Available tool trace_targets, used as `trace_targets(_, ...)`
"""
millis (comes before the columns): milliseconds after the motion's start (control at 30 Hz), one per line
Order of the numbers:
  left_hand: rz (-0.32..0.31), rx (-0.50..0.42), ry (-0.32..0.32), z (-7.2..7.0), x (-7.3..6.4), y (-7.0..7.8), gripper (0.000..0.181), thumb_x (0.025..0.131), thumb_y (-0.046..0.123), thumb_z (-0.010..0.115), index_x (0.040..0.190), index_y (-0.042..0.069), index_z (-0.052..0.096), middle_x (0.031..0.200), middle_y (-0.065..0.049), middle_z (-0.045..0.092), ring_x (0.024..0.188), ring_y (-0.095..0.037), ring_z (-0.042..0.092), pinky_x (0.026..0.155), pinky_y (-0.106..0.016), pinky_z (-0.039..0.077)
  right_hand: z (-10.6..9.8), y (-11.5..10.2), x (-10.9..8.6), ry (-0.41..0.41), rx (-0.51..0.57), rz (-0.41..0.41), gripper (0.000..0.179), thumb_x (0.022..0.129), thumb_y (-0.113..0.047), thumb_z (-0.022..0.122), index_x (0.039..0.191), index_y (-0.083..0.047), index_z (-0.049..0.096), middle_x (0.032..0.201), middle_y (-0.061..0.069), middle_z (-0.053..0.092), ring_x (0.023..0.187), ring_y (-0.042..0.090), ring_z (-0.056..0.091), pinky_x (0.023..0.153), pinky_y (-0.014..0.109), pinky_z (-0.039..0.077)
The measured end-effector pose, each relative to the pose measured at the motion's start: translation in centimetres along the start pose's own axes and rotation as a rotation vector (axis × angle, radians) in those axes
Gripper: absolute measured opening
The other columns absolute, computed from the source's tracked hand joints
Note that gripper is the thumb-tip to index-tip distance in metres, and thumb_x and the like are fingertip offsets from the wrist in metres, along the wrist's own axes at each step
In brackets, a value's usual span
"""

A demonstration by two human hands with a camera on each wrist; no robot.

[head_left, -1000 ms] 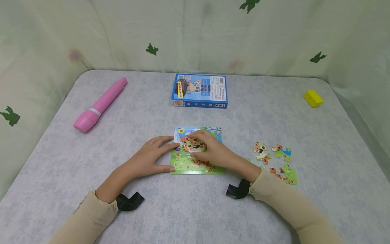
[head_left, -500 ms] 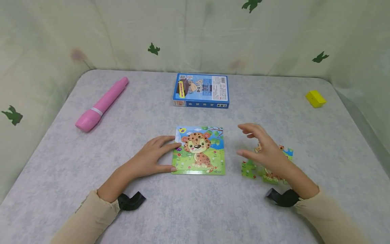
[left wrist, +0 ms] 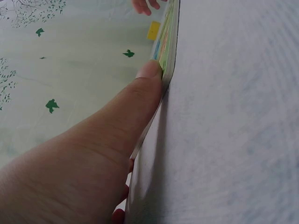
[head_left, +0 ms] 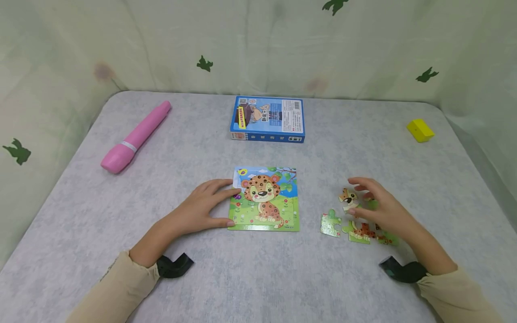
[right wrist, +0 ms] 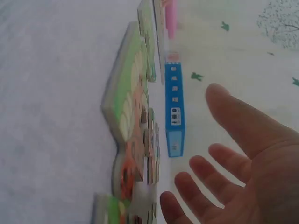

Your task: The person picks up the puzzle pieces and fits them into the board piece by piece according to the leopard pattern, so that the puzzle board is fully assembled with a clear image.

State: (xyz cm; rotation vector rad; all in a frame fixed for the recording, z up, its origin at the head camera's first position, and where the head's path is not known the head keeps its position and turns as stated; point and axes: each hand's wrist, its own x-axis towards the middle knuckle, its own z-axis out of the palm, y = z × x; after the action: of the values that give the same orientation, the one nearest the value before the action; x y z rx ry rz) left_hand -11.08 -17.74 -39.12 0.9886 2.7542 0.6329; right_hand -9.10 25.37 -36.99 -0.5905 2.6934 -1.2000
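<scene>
Left hand [head_left: 202,204] resting at the board [head_left: 264,215], right hand [head_left: 381,206] spreading over the pieces [head_left: 361,232]

The leopard board is lying flat between the hands, its left edge meeting the left fingertips and its near-left corner meeting the thumb. The pieces are lying to the board's right, partly under the right hand; one is sitting nearest the board.

The left hand is keeping its fingers loose and spread, thumb apart, touching the edge. The right hand is hovering with thumb and fingers wide; whether a fingertip is touching a piece, I cannot tell. Both forearms are angling inward from the near side.

A strip of tabletop [head_left: 258,278] is separating board from pieces, and another is running between board and box [head_left: 267,119]. The box is lying near the far edge, the pink tube [head_left: 137,137] is slanting at far left, and the yellow block [head_left: 420,130] is sitting near the right edge.
</scene>
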Motion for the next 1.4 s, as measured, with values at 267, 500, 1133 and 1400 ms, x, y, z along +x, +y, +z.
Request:
trace_targets(267, -0.003, 0.0, -0.004, 0.0, 0.1, 0.0, 0.075, 0.075, 0.065, 0.055, 0.137, 0.026, 0.038, 0.142, -0.006, 0.026, 0.129, -0.03, 0.02, 0.102, -0.05, 0.015, -1.0, 1.2, -0.6, -0.079, -0.034, 0.062, 0.057, 0.082, -0.022, 0.067, 0.131, -0.009, 0.042, 0.126, 0.008, 0.045, 0.105, 0.024, 0.043, 0.084, 0.032, 0.038)
trace_targets(500, -0.006, 0.0, -0.005, 0.0, 0.1, 0.0, 0.076, 0.074, 0.065, 0.055, 0.137, 0.026, 0.039, 0.142, -0.006, 0.026, 0.129, -0.03, 0.02, 0.102, -0.05, 0.015, -1.1, 1.9, -0.6, -0.108, -0.098, 0.021, 0.049, 0.083, -0.014, 0.065, 0.128, -0.01, 0.048, 0.128, 0.007, 0.046, 0.112, 0.021, 0.041, 0.086, 0.008, 0.028)
trace_targets(1133, -0.001, 0.002, -0.008, -0.1, 0.0, 0.3, 0.074, 0.076, 0.062, 0.055, 0.138, 0.024, 0.038, 0.142, -0.007, 0.025, 0.129, -0.031, 0.02, 0.102, -0.05, 0.014, 0.5, -0.8, 0.6, 0.082, -0.186, -0.192, 0.049, 0.075, -0.003, 0.072, 0.121, -0.005, 0.057, 0.112, 0.005, 0.053, 0.099, 0.018, 0.049, 0.074, 0.028, 0.045)
trace_targets(1400, -0.002, 0.007, -0.007, -0.2, -0.1, 0.6, 0.072, 0.078, 0.059, 0.057, 0.138, 0.023, 0.038, 0.142, -0.007, 0.025, 0.128, -0.03, 0.02, 0.102, -0.049, 0.015, 2.7, -4.7, 3.3, 0.096, -0.119, -0.331, 0.051, 0.076, -0.007, 0.072, 0.124, -0.007, 0.055, 0.115, 0.002, 0.051, 0.104, 0.016, 0.046, 0.079, 0.032, 0.044)
